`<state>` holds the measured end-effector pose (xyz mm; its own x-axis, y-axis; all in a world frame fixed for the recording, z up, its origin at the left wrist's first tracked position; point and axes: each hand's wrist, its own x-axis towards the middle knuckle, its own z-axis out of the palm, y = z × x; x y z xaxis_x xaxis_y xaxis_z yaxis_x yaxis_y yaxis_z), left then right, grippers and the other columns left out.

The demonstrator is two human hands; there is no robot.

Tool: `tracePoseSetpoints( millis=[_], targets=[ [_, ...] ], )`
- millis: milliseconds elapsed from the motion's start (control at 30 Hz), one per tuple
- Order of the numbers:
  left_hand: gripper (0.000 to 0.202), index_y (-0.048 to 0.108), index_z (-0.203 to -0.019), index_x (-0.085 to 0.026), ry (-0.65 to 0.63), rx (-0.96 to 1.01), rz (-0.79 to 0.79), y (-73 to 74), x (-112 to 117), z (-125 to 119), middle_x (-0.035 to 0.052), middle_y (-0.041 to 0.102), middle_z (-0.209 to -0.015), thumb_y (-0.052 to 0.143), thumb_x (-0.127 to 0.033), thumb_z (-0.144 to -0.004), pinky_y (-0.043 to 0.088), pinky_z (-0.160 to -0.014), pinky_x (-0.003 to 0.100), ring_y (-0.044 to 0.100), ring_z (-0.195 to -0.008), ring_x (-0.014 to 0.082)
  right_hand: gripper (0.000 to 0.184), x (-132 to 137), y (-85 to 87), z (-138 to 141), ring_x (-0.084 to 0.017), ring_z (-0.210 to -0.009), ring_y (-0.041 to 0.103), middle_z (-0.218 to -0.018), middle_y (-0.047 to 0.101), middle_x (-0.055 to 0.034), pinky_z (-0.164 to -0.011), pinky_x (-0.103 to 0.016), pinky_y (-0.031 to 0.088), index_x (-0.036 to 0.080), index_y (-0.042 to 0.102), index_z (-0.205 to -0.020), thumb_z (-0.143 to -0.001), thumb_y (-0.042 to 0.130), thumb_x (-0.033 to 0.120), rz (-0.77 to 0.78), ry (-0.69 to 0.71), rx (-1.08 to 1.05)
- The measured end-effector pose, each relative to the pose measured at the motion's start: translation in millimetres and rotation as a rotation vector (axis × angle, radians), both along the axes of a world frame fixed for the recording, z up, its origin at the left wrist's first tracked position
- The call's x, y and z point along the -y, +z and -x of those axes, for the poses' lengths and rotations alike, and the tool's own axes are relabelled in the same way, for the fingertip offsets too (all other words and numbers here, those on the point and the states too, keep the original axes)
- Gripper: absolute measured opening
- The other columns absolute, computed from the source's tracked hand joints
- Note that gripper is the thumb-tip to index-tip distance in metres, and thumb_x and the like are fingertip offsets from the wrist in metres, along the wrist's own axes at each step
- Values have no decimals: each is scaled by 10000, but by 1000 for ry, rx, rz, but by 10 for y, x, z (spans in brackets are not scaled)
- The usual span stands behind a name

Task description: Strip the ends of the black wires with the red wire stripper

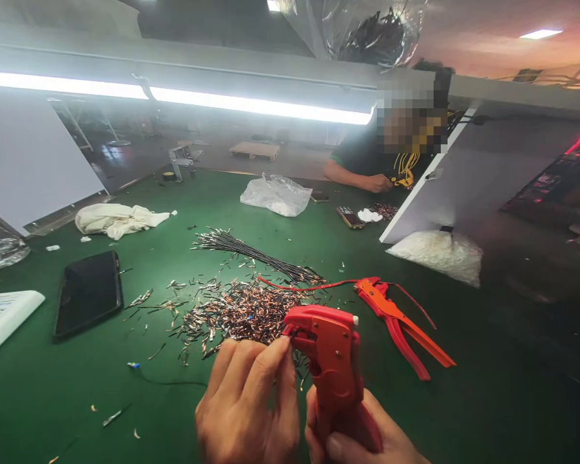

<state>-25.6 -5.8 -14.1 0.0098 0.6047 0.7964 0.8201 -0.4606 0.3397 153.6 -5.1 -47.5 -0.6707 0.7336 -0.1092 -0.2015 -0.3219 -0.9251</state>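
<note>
Head view: the right hand (386,428) is wrapped round the handles of a red wire stripper (337,361), held upright above the counter (164,419), its mouth turned left, apparently to meet the left hand (246,399). There, finger and thumb are pinched on what seems a dark wire (294,334), mostly hidden by the fingers. A heap of clippings (241,309) lies just beyond, crowding the space; its nearness suggests scraps drop there. Black wires (261,253) lie bundled behind it, presumably grouped for easy reach. A second stripper (386,309) rests to the right. Phone (89,293) and cloth (116,220) lie left; a plastic bag (275,195) sits farther back. Opposite, a white panel (444,174) partly screens a co-worker (355,154).
</note>
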Motion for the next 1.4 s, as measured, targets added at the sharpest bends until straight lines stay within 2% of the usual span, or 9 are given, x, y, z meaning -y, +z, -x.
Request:
tracePoseSetpoints(
  millis=[167,333,533,667,833,1033,1100,1267,1400],
  targets=[
    [179,631,-959,-173,-4,93,22,3,24,-44,-10,640,-737,642,-18,-870,493,-670,225,555,-687,115,449,14,9,-18,-127,-622,450,-732,538,-28,-589,-269,355,161,574,-854,-834,697,592,-38,-8,45],
    [201,644,-983,-176,2,158,54,1,61,-49,-32,607,-729,654,-14,-864,478,-640,203,547,-668,92,443,4,-87,-66,-105,-568,429,-655,496,3,-540,-243,327,171,545,-808,-856,675,592,32,-24,51],
    [202,696,-986,-272,-38,381,217,88,75,121,-36,588,-794,615,-97,-926,479,-714,262,538,-712,116,387,-31,12,-107,-103,-599,410,-701,516,-1,-566,-243,321,154,594,-838,-816,738,513,67,29,-18],
    [203,708,-940,-295,-87,511,249,109,63,189,-39,589,-783,623,-113,-919,434,-642,261,532,-710,124,327,1,-27,-118,-91,-607,378,-728,488,20,-575,-226,314,168,581,-872,-782,795,400,134,59,-165],
    [181,724,-852,-303,-169,660,323,115,52,126,-55,580,-725,654,-139,-881,370,-562,243,510,-660,110,385,19,-135,-114,-93,-613,401,-729,514,4,-566,-217,317,127,618,-923,-769,799,429,105,63,-175],
    [166,734,-815,-312,-107,712,348,162,39,119,-60,590,-722,678,-161,-853,385,-583,213,522,-660,95,323,75,-162,-151,-93,-629,449,-747,544,10,-583,-214,343,151,613,-899,-759,820,356,158,33,-138],
    [174,738,-823,-315,-124,724,356,157,43,119,-59,582,-722,671,-158,-853,394,-596,206,525,-670,95,330,84,-164,-160,-99,-646,474,-759,558,9,-604,-220,364,157,615,-898,-748,834,353,183,13,-126],
    [187,739,-803,-309,-172,753,383,144,72,101,-59,545,-701,668,-139,-835,389,-597,203,492,-643,93,306,61,-129,-135,-87,-622,441,-741,541,10,-590,-210,363,142,612,-904,-795,792,365,115,50,-163],
    [162,728,-762,-300,-193,751,465,196,79,147,-55,535,-673,663,-171,-837,386,-588,206,482,-614,99,300,73,-123,-101,-84,-605,450,-706,530,23,-595,-211,381,155,575,-869,-787,801,335,138,54,-179]
  ],
)
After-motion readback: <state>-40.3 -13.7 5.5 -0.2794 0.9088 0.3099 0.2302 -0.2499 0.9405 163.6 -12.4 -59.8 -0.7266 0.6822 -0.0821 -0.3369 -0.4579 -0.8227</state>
